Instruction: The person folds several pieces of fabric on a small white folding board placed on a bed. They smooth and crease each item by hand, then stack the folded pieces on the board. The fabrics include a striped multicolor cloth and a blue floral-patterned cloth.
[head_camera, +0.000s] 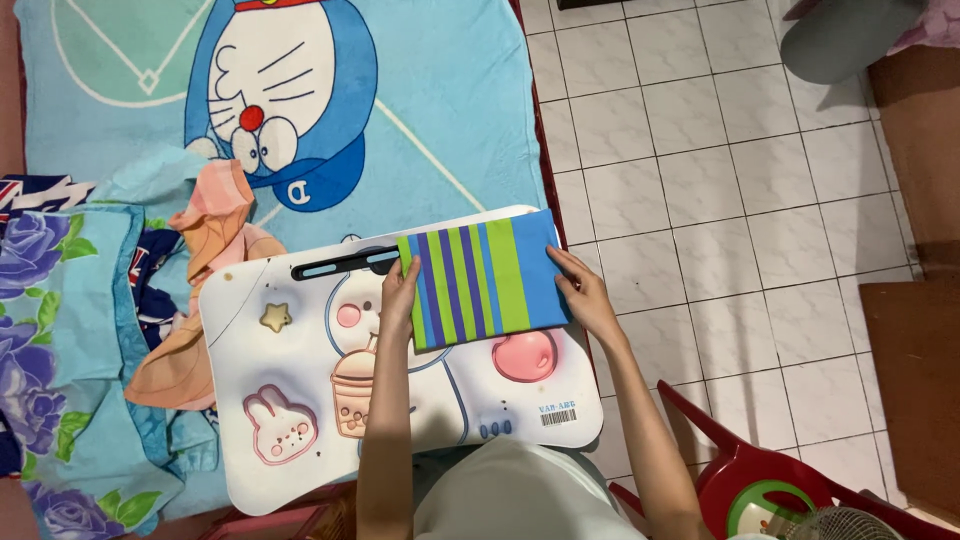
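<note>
— What does the head view show?
— A folded striped cloth (484, 280) lies on the white lap desk (300, 440). The left hand (400, 290) rests open and flat on its left edge; the right hand (582, 295), open too, presses the right edge.

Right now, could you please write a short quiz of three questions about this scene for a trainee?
1. True or false: both hands touch the striped folded cloth.
2. Which hand lies on the cloth's blue edge, nearest the tiled floor? A) left hand B) right hand
3. Fill in: the cloth rests on a white ____ printed with cartoon pictures.

Key: 1 true; 2 B; 3 lap desk.
</note>
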